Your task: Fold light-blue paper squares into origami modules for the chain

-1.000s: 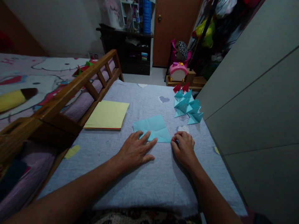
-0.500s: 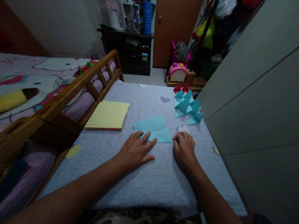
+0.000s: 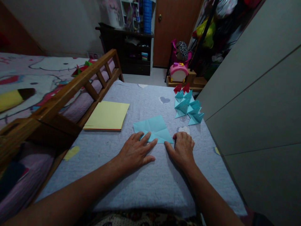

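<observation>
Hands [image 3: 136, 152] [image 3: 181, 150] at sheet [image 3: 155, 125], yellow stack [image 3: 107, 116] nearby

Bare left hand [image 3: 136, 151] lay palm down, left fingers [image 3: 146, 138] spread and nearly straight, left thumb [image 3: 148, 159] splayed rightward, nearer the body than those fingertips. Left wrist [image 3: 117, 165] sat behind the palm; bare left forearm [image 3: 82, 186] ran back and out left from it. Bare right hand [image 3: 182, 149] was near, right of the left fingertips, back up, fingers half curled. Right thumb [image 3: 170, 148] pointed at the left hand, tip apart from the right index finger [image 3: 174, 136]. Bare right forearm [image 3: 210, 193] trailed back and right.
</observation>
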The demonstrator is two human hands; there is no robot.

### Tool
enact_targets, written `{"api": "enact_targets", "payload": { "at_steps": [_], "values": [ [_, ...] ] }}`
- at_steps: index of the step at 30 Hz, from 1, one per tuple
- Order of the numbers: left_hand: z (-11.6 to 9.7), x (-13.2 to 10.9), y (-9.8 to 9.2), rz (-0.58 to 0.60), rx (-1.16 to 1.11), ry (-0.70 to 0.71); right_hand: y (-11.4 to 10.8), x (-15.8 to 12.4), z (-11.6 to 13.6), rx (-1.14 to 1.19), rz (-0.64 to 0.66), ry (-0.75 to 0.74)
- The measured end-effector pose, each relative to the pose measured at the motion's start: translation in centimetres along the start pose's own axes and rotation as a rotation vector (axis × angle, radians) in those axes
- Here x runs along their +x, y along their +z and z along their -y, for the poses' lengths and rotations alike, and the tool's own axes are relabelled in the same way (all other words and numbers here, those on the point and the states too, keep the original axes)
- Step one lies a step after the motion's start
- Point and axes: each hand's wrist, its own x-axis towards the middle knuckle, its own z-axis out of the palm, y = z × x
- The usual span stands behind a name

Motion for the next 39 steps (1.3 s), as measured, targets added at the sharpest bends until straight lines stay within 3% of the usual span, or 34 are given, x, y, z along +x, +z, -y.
{"api": "enact_targets", "payload": {
  "at_steps": [22,27,30,32,35,39],
  "values": [
    [0.0,-0.1,-0.1,0.021,-0.007,-0.009,0.2,0.0,-1.4,-0.01,-0.016,0.037],
    [0.1,-0.1,-0.1,0.027,-0.006,-0.005,-0.2,0.0,-2.1,0.134,-0.05,0.061],
    [0.1,-0.1,0.0,0.022,0.0,-0.005,-1.1,-0.4,-1.8,0.336,-0.154,-0.062],
    [0.0,-0.1,0.1,0.01,0.003,-0.003,-1.6,-0.8,-1.1,0.463,-0.19,-0.27],
    [0.0,-0.1,0.2,-0.018,0.001,-0.001,-1.5,-1.5,0.3,0.511,-0.055,-0.537],
    [0.0,-0.2,0.2,-0.04,0.004,0.007,-0.7,-1.8,1.5,0.387,0.065,-0.586]
  ]
}}
